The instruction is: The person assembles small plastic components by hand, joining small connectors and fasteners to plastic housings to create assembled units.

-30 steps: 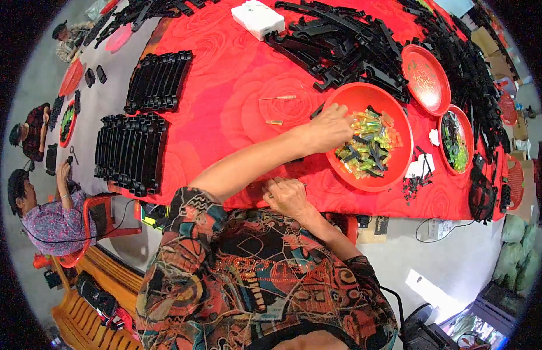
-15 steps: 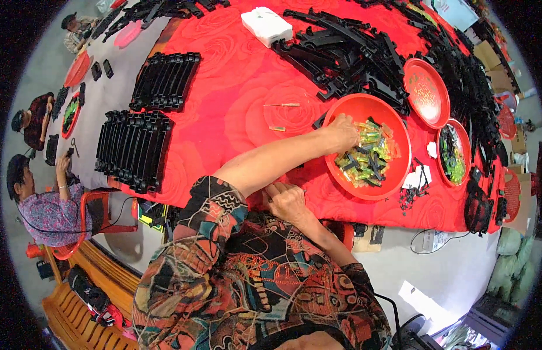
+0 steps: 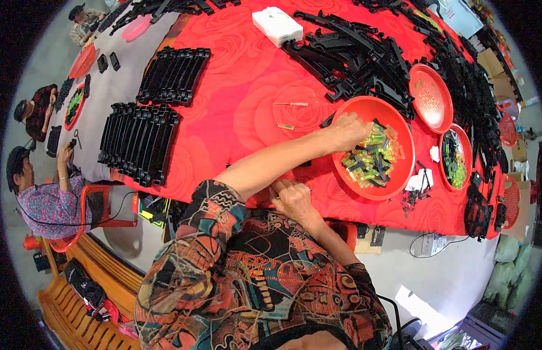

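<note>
Far left of the red bowl, a seated person in a speckled purple top works at a grey surface. Nearer the bowl, still to its left, a front row of black slotted bars and a back row of black slotted bars lie on the red rose-patterned worktop. A white block sits beyond the bowl, to its left; just left of the bowl lie a thin-shafted tool and a loose yellow-green piece. The right hand, left of the bowl and closer to the body, has curled fingers; I cannot tell whether they pinch anything. The left hand reaches over the bowl's left rim, fingers bunched at the translucent yellow-green and black pieces inside; its fingertips are hidden, so its grip cannot be told. Below the bowl, a cardboard carton bears dark print too small to read. Right of the bowl are scattered black bits, a red plate and a smaller bowl.
</note>
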A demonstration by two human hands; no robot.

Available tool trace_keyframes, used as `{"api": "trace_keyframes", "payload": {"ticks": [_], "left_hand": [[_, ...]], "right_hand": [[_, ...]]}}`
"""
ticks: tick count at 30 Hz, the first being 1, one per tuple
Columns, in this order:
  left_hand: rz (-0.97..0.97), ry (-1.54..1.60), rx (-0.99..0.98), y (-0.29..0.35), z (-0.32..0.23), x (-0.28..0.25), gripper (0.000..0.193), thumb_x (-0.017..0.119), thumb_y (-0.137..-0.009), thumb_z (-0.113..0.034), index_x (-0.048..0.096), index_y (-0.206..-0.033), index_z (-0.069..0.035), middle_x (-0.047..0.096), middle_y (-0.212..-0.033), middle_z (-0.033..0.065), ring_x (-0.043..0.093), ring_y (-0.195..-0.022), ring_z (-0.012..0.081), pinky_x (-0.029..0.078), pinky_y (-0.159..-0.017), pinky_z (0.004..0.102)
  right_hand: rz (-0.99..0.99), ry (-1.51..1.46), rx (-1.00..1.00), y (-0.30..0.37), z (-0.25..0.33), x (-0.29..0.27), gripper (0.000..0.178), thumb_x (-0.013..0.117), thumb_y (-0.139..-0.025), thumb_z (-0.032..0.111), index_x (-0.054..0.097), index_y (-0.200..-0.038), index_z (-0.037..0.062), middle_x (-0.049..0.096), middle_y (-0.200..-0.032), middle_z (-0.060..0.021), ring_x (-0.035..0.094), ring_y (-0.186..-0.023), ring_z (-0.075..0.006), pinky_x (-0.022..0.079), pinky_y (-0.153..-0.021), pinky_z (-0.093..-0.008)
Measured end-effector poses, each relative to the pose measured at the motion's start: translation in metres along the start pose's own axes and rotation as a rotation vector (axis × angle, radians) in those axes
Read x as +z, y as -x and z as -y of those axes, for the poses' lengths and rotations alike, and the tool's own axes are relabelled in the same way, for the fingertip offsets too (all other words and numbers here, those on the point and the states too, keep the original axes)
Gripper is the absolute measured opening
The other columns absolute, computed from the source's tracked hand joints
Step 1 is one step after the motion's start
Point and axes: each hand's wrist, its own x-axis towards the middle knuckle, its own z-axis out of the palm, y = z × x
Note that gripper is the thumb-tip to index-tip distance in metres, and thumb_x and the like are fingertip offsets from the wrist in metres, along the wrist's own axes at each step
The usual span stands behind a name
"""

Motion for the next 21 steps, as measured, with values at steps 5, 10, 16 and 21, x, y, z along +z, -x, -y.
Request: {"api": "trace_keyframes", "payload": {"ticks": [5, 10, 16, 21], "left_hand": [[-0.099, 0.512, -0.293, 0.037, -0.017, -0.051, 0.016, 0.060, -0.074, -0.011, 0.055, -0.085, 0.000, 0.060, -0.070, 0.0172, 0.062, -0.071, 0.0320, 0.046, -0.062, 0.0442], [-0.193, 0.881, -0.385, 0.099, -0.030, -0.095, 0.009, 0.058, -0.078, -0.008, 0.053, -0.076, 0.000, 0.055, -0.063, 0.0060, 0.055, -0.060, 0.0119, 0.044, -0.055, 0.0295], [0.040, 1.746, -0.751, 0.164, -0.049, -0.094, 0.006, 0.060, -0.080, -0.007, 0.056, -0.079, -0.003, 0.056, -0.066, 0.0013, 0.052, -0.057, 0.0085, 0.042, -0.053, 0.0220], [0.054, 1.879, -0.897, 0.190, -0.058, -0.084, 0.012, 0.060, -0.084, -0.014, 0.056, -0.081, -0.004, 0.056, -0.068, 0.0010, 0.052, -0.058, 0.0086, 0.042, -0.052, 0.0217]], "right_hand": [[-0.101, -0.047, 0.026, 0.003, 0.002, -0.003, 0.013, 0.064, -0.069, 0.011, 0.054, -0.075, 0.0041, 0.054, -0.064, -0.0100, 0.056, -0.052, -0.0252, 0.045, -0.048, -0.0367], [-0.441, -0.133, 0.329, 0.001, 0.016, -0.037, 0.015, 0.065, -0.071, 0.001, 0.057, -0.084, 0.0026, 0.051, -0.062, -0.0073, 0.050, -0.048, -0.0197, 0.041, -0.046, -0.0314], [-0.402, -0.397, 0.318, -0.008, 0.020, -0.078, 0.021, 0.066, -0.075, 0.003, 0.062, -0.095, -0.0004, 0.054, -0.075, -0.0059, 0.044, -0.060, -0.0120, 0.035, -0.054, -0.0242], [-0.290, -0.453, 0.287, -0.001, 0.028, -0.073, 0.017, 0.067, -0.073, 0.000, 0.062, -0.089, 0.0012, 0.054, -0.074, -0.0057, 0.046, -0.062, -0.0145, 0.036, -0.056, -0.0258]]}}
